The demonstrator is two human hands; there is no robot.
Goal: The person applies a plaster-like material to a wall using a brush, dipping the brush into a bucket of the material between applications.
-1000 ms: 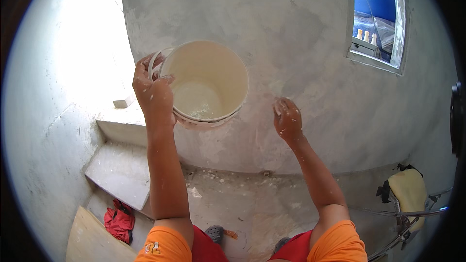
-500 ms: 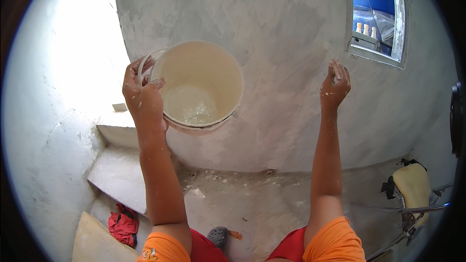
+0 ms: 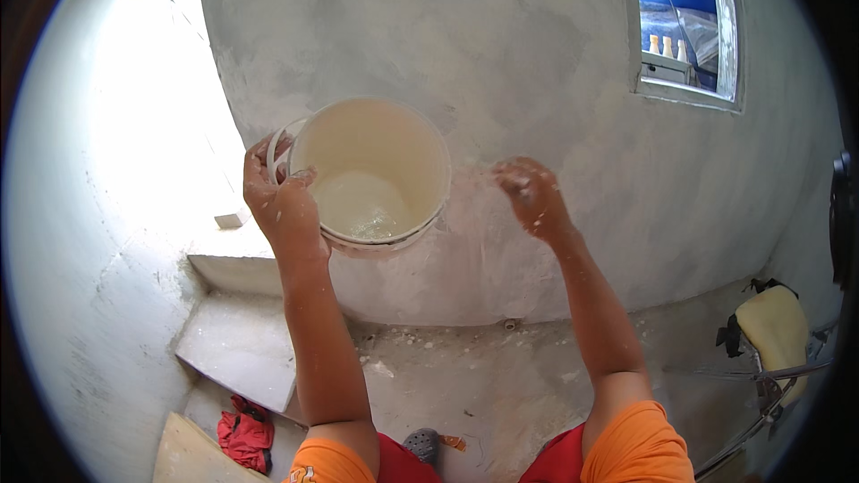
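A cream plastic bucket is tilted toward me in front of the wall, with a little pale, wet liquid in its bottom. My left hand grips it at the left side, thumb over the rim and fingers by the white handle. To the right of the bucket is my right hand, apart from it and close to the wall. Its fingers are drawn together and slightly blurred; whatever they may hold cannot be made out. Whitish splashes mark both hands.
The grey plastered wall has a window opening at upper right. Concrete steps descend at left beside a red cloth. A padded chair with a metal frame stands at right. A grey clog shows below.
My right hand has moved left and down along the wall toward the bucket. The bucket and my left hand sit slightly lower and to the right in view, as the view itself has shifted.
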